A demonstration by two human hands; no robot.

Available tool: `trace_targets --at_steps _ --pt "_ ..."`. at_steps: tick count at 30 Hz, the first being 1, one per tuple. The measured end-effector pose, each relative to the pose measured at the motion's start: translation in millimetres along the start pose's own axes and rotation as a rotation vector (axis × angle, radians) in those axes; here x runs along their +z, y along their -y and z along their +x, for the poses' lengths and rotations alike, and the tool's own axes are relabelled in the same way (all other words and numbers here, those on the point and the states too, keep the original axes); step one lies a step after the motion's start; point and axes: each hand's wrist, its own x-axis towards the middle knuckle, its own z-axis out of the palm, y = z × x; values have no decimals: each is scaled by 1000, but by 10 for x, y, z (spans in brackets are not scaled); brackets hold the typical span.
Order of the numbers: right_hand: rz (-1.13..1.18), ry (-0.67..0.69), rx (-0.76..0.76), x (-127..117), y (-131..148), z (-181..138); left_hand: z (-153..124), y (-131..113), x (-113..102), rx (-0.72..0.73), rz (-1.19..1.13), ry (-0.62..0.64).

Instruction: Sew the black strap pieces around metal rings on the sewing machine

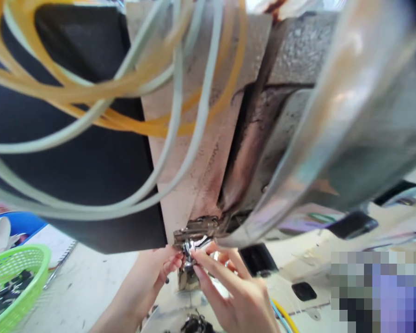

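Both hands meet at the shiny metal fixture (190,247) low on a machine. My left hand (161,266) reaches in from the left with its fingers curled closed against the fixture's side; what they pinch is hidden. From the right, my right hand (235,282) brings its index finger and thumb together at the front of the fixture, with the other fingers bent behind. Whatever lies between those fingertips is too small to name. Beneath the hands, a dark cluster of small parts (197,323) sits on the white work surface.
White and amber tubes (173,134) loop across the view before a black panel (90,175). A thick clear hose (308,152) slants down at the right. A green basket (38,277) of small dark parts stands at left. Dark pads (304,291) lie at right.
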Motion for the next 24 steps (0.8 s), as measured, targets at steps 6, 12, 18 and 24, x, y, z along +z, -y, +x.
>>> trace_targets --at_steps 6,12,18,24 --pt "15 2 211 -223 40 -189 39 -23 -89 -43 34 72" --pt "-200 696 267 88 41 -494 -156 -8 -202 -78 87 131" --pt "-217 673 251 385 54 -529 -361 107 -321 -32 401 160" --pt "96 474 474 101 16 -505 -446 289 -434 -1 594 156"
